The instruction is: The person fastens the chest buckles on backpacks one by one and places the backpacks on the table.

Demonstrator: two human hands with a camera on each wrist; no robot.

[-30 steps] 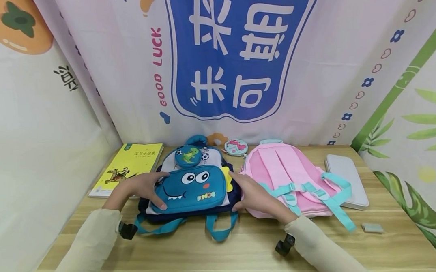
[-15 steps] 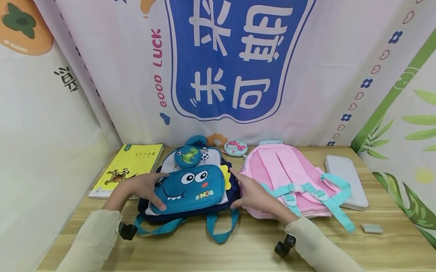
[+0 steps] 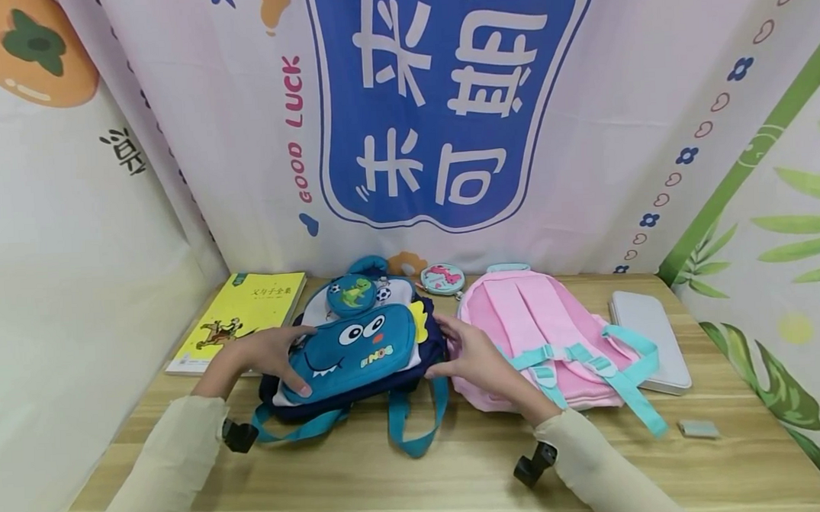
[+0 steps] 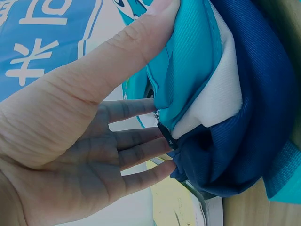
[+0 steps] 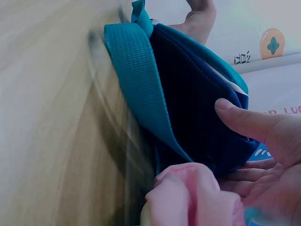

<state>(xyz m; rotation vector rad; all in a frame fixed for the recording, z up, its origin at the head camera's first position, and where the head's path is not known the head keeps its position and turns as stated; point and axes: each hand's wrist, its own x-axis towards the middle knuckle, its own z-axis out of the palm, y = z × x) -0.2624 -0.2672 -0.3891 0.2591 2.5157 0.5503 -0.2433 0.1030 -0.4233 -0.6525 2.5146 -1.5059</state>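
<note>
- The navy and white fabric backpack with a teal dinosaur face (image 3: 352,346) has just tipped: its right side sits higher than a second ago, and its teal front pocket (image 3: 390,364) slants down toward the left.
- The person's right hand (image 3: 472,356) has shifted inward with that raised side. This suggests that the work is now a lift or turn of the backpack from its right, with the left side serving as a pivot.
- The backpack is on the wood-grain table (image 3: 365,495), between the yellow paperback book (image 3: 244,313) and the pink fabric backpack with turquoise straps (image 3: 536,319).
- The left hand (image 3: 266,354) is spread wide, its thumb on the front pocket and its nearly straight fingers touching the backpack's left side near a zip.
- The right hand's thumb rests on the navy lower panel, well apart from the other fingers, which reach along the right side. Their tips are hidden, so one cannot tell whether they curl round it.
- The two hands are well apart, on opposite sides of the backpack.
</note>
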